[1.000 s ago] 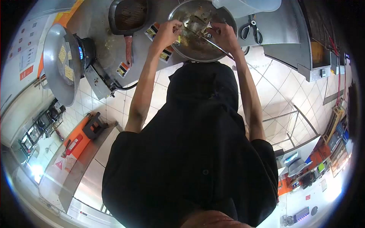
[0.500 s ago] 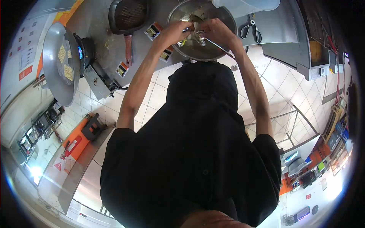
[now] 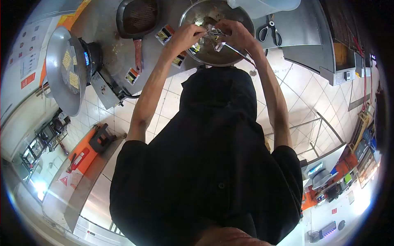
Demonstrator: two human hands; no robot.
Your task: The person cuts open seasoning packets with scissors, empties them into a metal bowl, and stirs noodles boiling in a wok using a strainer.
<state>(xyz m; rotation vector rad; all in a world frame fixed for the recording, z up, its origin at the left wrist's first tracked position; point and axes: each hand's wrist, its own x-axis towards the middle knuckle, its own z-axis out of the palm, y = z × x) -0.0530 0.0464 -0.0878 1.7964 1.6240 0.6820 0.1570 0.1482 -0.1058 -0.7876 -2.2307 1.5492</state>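
Note:
Both of my hands are over a large steel bowl (image 3: 191,18) at the top middle. My left hand (image 3: 184,39) comes in from the left with its fingertips pinched. My right hand (image 3: 238,35) faces it, fingers curled. Between the fingertips is a small shiny packet (image 3: 212,32), partly hidden by the fingers. Torn foil wrappers (image 3: 196,47) lie in the bowl below. A long metal utensil handle (image 3: 240,54) leans over the bowl's near rim, under my right hand.
Left of the bowl lie a square grill pan (image 3: 137,18) and several seasoning packets (image 3: 132,76). A wok (image 3: 61,92) with noodle blocks (image 3: 74,80) sits on a burner (image 3: 92,55) further left. Scissors (image 3: 269,33) and a translucent tub (image 3: 266,6) are at the right.
My hands have drawn slightly apart over the bowl, the left one shifting a little left. The shiny packet shows more between the fingertips.

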